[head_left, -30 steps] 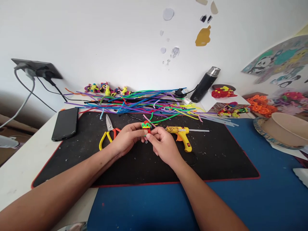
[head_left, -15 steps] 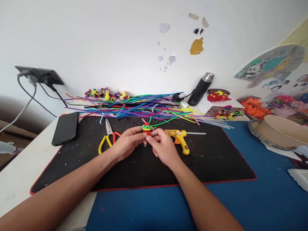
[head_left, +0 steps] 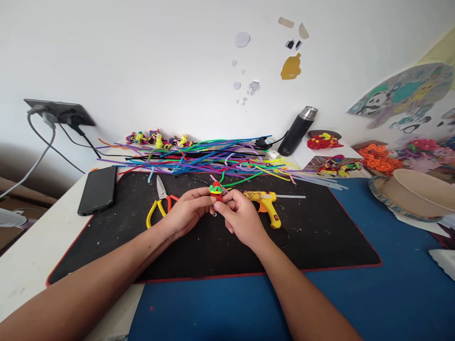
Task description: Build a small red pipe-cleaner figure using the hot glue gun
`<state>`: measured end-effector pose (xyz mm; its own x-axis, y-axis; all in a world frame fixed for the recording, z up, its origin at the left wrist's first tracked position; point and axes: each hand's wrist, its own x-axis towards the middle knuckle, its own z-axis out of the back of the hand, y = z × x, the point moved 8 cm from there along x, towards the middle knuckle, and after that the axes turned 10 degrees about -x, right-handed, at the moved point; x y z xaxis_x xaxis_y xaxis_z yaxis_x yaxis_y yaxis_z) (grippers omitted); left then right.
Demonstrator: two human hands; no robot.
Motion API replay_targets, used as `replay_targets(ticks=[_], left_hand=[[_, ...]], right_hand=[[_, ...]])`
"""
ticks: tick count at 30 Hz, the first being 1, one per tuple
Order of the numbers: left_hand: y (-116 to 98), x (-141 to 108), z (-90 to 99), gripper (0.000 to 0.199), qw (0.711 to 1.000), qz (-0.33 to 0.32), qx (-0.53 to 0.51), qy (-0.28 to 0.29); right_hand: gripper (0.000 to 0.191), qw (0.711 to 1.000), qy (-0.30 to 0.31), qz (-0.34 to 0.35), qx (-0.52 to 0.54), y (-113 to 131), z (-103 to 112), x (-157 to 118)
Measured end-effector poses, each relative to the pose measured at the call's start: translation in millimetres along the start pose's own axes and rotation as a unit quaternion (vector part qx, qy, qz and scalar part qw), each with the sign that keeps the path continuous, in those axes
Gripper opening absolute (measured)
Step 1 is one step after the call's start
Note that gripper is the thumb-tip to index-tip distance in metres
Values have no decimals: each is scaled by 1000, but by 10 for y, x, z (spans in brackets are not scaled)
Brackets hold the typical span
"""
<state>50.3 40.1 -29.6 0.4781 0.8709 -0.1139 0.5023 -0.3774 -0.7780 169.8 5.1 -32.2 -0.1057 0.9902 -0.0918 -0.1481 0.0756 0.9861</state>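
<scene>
Between my two hands is a small pipe-cleaner figure [head_left: 215, 188] in red, green and yellow, held upright above the black mat [head_left: 213, 258]. The fingers of my left hand [head_left: 192, 208] pinch its left side. My right hand [head_left: 240, 210] grips it low on the right, thumb in front and fingers curled. Its lower part is partly hidden by my fingertips. Just left of my left hand lie scissors [head_left: 161, 194] with yellow and orange handles. A yellow glue gun [head_left: 268, 203] with a clear glue stick rests right of my right hand.
Loose colourful pipe cleaners [head_left: 199, 158] spread along the wall, with several finished figures [head_left: 156, 139] behind them. A phone [head_left: 97, 189] lies at the left. A black thermos [head_left: 297, 131] stands at the back right, and a beige bowl [head_left: 423, 194] sits at the far right.
The pipe-cleaner figure has tilted or turned slightly between my fingers. Both hands keep their grip in nearly the same place, and the camera view has shifted a little.
</scene>
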Motion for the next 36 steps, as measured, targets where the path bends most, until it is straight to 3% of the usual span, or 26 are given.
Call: replay_targets(ticks=[15, 29, 36], left_hand=[[19, -47, 24, 12, 999, -10, 0, -32], [66, -29, -30, 25, 997, 13, -71, -14], [67, -23, -11, 18, 998, 6, -66, -20]], right_hand=[[30, 1000, 11, -2, 0, 32, -19, -27], [32, 1000, -9, -3, 4, 30, 39, 1], [32, 1000, -6, -2, 7, 16, 32, 4]])
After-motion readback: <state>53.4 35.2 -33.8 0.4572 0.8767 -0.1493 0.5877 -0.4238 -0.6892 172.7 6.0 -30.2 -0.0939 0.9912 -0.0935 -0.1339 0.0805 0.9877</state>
